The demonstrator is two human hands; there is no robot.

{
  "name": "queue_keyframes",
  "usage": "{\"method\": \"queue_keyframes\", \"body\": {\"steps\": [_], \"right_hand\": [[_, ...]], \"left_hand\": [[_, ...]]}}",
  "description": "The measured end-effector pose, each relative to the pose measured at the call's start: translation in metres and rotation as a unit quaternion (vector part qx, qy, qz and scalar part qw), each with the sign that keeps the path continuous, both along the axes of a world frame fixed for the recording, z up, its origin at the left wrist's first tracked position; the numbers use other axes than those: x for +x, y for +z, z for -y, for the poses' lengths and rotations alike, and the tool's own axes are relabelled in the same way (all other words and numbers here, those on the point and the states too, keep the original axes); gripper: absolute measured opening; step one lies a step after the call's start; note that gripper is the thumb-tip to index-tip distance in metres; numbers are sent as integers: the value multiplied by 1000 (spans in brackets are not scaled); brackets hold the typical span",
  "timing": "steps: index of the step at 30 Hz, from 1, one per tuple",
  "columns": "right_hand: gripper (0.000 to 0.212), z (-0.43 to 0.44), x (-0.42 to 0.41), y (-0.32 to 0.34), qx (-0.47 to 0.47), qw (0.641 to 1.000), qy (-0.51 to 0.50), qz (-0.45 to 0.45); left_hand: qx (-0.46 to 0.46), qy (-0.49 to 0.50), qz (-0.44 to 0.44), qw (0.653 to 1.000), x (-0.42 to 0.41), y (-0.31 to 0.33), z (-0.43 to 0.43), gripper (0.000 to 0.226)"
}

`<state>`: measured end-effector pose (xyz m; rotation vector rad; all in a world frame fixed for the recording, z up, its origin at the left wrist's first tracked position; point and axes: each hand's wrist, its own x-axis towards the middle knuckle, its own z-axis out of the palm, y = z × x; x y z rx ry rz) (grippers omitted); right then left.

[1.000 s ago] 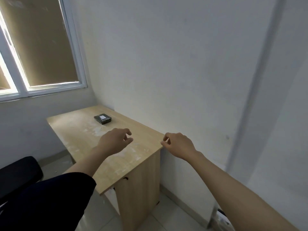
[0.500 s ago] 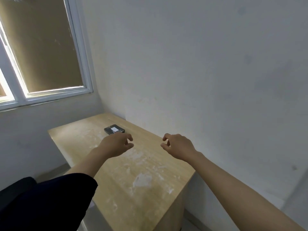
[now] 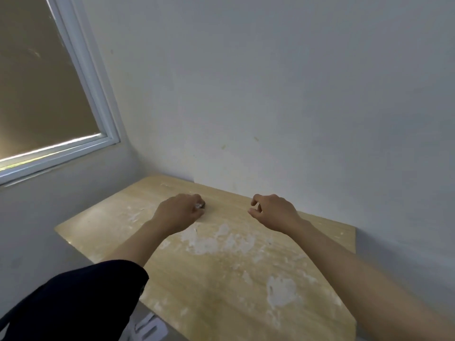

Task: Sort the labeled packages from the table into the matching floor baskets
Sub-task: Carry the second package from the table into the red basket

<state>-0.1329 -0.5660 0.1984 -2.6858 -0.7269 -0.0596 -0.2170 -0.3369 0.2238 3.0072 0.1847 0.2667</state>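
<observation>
A small black package (image 3: pixel 200 205) with a pale label lies on the light wooden table (image 3: pixel 221 267), near the wall. My left hand (image 3: pixel 179 212) covers nearly all of it, with fingers and thumb curled around it; only one corner shows between them. It still rests at the table surface. My right hand (image 3: pixel 270 211) hovers over the table to the right, a hand's width away, fingers loosely bent and holding nothing. No floor baskets are in view.
The table stands in a corner, against a white wall (image 3: pixel 270 107) behind and to the right. A white-framed window (image 3: pixel 98 114) is at the upper left. A white object (image 3: pixel 147 328) shows on the floor under the table's near edge.
The view has come closer to the table and turned left. My left hand has reached forward and closed over the package, which lay uncovered before. My right hand has stayed alongside.
</observation>
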Motion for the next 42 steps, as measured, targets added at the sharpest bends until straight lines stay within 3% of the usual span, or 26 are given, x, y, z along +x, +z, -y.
{"method": "queue_keyframes", "body": {"steps": [16, 22, 28, 32, 34, 38, 42], "right_hand": [[32, -165, 128, -74, -3, 993, -80, -87], [34, -227, 144, -134, -33, 980, -87, -176], [36, -293, 153, -193, -9, 950, -152, -272], [51, -334, 163, -219, 15, 931, -206, -302], [60, -351, 170, -226, 43, 920, -243, -305], [55, -368, 183, -240, 70, 909, -303, -278], [51, -373, 193, -253, 77, 897, -348, -261]], "left_hand": [[-24, -23, -29, 999, 151, -111, -183, 30], [-45, -55, -82, 994, 195, -167, -237, 31], [-110, -82, -147, 980, 228, -226, -286, 31], [-162, -100, -106, 976, 257, -245, -319, 26], [-199, -71, -81, 974, 273, -250, -335, 24], [-234, -45, -82, 968, 298, -266, -364, 40], [-329, -8, -130, 935, 314, -283, -376, 47]]}}
